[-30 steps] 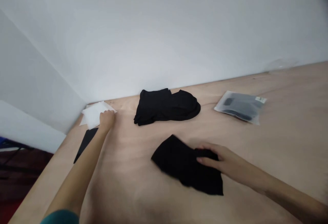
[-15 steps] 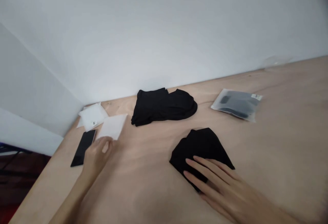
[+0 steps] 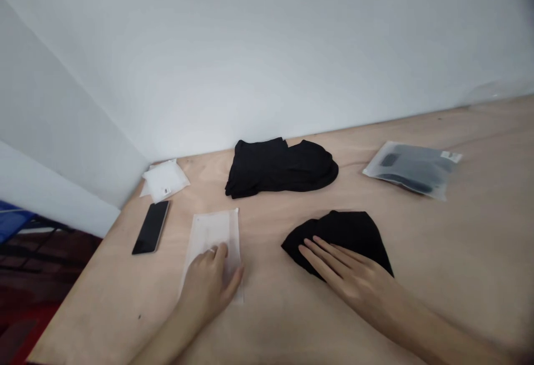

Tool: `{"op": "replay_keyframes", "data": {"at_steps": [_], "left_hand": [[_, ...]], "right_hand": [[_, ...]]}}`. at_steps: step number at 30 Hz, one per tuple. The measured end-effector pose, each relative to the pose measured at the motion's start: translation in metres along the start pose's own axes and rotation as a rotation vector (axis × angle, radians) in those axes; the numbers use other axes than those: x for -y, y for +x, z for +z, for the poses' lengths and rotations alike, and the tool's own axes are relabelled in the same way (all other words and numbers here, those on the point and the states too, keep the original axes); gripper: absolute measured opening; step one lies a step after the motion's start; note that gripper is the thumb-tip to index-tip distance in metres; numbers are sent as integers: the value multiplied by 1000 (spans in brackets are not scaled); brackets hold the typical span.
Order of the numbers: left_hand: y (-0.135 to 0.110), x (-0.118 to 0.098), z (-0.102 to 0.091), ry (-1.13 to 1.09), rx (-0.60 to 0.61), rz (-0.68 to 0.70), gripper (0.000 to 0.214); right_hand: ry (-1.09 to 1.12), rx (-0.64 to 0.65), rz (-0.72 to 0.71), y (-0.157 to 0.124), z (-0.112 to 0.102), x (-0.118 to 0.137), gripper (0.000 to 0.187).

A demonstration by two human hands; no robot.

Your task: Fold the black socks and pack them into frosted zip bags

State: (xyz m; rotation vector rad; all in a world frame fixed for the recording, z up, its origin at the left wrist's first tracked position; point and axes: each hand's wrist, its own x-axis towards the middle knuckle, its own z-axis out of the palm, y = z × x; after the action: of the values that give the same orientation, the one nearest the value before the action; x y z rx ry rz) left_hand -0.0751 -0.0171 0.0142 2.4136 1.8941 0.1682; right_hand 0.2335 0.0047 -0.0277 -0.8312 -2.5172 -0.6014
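My left hand [image 3: 211, 281] rests on a frosted white zip bag [image 3: 212, 226] that lies flat on the table at the left. Its thumb is spread from the bent fingers, and nothing is gripped between them. A folded black cloth [image 3: 354, 231] lies at the right of the middle. Across its near part my right hand [image 3: 350, 270] is laid flat, fingers stretched out, hiding some of the cloth. Farther back is a stack of black fabric pieces [image 3: 279, 167], perhaps garments. At the right, a frosted bag with dark contents [image 3: 413, 170] carries a small white label.
Near the left corner lie several white frosted bags [image 3: 167, 180]. A black-screened phone [image 3: 151, 228] is beside them on the wooden table [image 3: 267, 320]. A white wall [image 3: 267, 48] runs along the back edge. Beyond the left edge are blue and red items.
My left hand has brought a white bag from the stack near the phone toward the near middle and laid it flat. My right hand stays on the black cloth. The view has shifted slightly.
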Motion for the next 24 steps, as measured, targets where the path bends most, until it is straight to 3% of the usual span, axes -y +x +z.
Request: {"op": "replay_keyframes", "data": {"at_steps": [2, 4, 7, 12, 19, 22, 24], "left_hand": [[17, -6, 3, 95, 122, -141, 24], [30, -10, 3, 117, 197, -192, 24], [37, -9, -2, 29, 228, -181, 20], [29, -9, -2, -104, 271, -114, 24], [14, -33, 10, -385, 133, -62, 28], [12, -36, 9, -383, 108, -29, 27], [10, -37, 6, -346, 128, 63, 24]], "right_hand": [[17, -28, 21, 7, 1, 3, 43], [35, -53, 49, 13, 2, 8, 40], [56, -92, 92, 26, 3, 16, 38], [59, -133, 124, 50, 0, 27, 41], [72, -67, 43, 55, 12, 58, 43], [101, -64, -13, 48, 11, 68, 41], [110, -65, -13, 46, 10, 70, 40]]}}
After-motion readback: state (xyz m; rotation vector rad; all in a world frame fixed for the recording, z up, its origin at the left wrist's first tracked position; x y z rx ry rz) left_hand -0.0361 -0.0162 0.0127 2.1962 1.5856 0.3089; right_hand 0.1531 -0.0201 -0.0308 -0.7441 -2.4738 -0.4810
